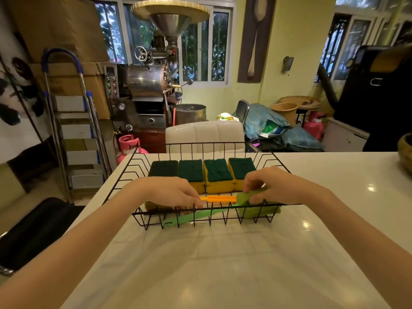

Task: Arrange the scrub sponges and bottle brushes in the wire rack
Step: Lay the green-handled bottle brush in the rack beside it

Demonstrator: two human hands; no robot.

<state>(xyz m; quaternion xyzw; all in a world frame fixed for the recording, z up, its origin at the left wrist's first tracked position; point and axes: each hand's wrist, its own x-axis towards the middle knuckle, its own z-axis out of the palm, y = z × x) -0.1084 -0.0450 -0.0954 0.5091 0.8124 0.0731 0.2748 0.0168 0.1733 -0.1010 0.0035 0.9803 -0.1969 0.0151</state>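
A black wire rack [142, 162] stands on the white counter. Along its far side lie several yellow scrub sponges [217, 172] with green pads up, side by side. In front of them, an orange-handled bottle brush [219, 199] lies crosswise with its green head to the right. A green-handled brush [196, 216] lies by the rack's near wall, its green head at the right. My left hand [171, 191] reaches into the rack, fingers on the orange handle's left end. My right hand [276, 185] pinches the orange brush's green head [245, 196]. A yellow sponge edge [153, 206] shows under my left hand.
The white counter [223, 264] stretches toward me. A brown bowl [404, 150] sits at its right edge. A white padded chair [205, 136] stands behind the rack. A stepladder [75, 121], a pink gas cylinder [128, 146] and a metal roaster machine [151, 81] fill the background.
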